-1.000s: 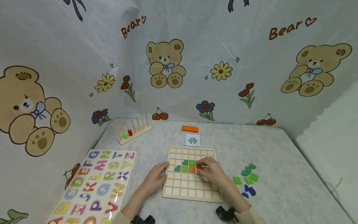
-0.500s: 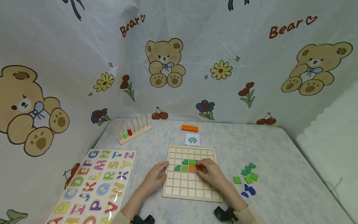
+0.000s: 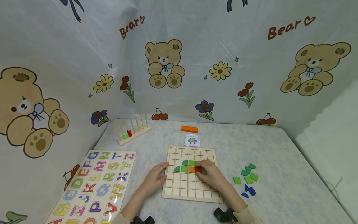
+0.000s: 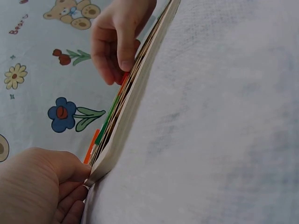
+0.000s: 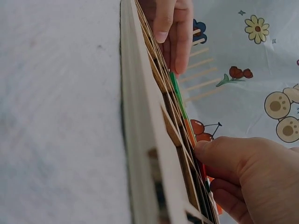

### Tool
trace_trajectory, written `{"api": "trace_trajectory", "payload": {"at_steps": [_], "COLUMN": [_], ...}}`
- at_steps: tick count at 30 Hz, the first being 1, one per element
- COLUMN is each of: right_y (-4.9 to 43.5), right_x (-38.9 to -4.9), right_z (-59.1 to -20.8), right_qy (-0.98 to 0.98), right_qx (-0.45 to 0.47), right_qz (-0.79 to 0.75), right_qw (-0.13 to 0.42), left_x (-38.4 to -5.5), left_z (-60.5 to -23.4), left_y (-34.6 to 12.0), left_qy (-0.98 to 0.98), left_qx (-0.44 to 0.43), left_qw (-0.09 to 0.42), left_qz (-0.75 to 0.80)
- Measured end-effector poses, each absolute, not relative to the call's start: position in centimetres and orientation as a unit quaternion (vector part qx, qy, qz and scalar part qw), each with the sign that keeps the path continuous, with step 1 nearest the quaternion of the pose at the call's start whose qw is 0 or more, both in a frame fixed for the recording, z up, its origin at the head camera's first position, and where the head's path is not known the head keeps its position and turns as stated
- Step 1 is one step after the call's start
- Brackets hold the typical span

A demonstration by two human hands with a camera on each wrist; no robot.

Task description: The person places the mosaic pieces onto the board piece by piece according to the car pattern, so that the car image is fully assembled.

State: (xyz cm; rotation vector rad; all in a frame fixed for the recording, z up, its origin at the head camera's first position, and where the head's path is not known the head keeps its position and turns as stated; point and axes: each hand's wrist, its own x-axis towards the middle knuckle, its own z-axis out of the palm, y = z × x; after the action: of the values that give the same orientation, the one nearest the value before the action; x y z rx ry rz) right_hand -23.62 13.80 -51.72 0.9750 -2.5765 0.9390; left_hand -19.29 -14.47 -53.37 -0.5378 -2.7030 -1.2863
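Observation:
A square wooden grid board (image 3: pixel 183 188) lies on the table with green tiles (image 3: pixel 185 169) and an orange tile (image 3: pixel 191 169) in its cells. Just right of the orange one is a red tile (image 3: pixel 198 170), partly covered by my right hand (image 3: pixel 210 173), whose thumb and fingers pinch it at its cell. In the right wrist view the thumb sits against the red tile (image 5: pixel 202 169). My left hand (image 3: pixel 153 178) touches the board's left edge, its fingers extended and relaxed. The left wrist view has this hand (image 4: pixel 42 184) at the board's corner.
A pattern card (image 3: pixel 192 140) and an orange block (image 3: pixel 190 128) lie beyond the board. Right are loose green tiles (image 3: pixel 248 179) and blue pieces (image 3: pixel 252 191). Left are an alphabet board (image 3: pixel 95 186) and a peg stand (image 3: pixel 135 134) with green and red beads.
My right hand has moved slightly left and lowered the red tile, from raised and tilted to flat at the cell beside the orange tile. The left hand stays at the board's edge.

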Motion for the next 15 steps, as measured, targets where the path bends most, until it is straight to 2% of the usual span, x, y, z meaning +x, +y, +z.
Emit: {"api": "trace_trajectory", "payload": {"at_steps": [8,15], "right_y": [13.86,13.85], "right_x": [-23.72,-23.71], "right_z": [-52.10,-52.08], "right_qy": [-0.866,-0.867], "right_qx": [0.349,0.351], "right_qz": [0.325,0.323], "right_qw": [0.149,0.145], "left_x": [-19.27,-19.31], "left_z": [-53.44,-53.44], "left_y": [-14.42,-14.44], "left_qy": [-0.884,-0.884], "left_qx": [-0.182,-0.181], "left_qw": [0.059,0.055], "left_qz": [-0.426,-0.427]}}
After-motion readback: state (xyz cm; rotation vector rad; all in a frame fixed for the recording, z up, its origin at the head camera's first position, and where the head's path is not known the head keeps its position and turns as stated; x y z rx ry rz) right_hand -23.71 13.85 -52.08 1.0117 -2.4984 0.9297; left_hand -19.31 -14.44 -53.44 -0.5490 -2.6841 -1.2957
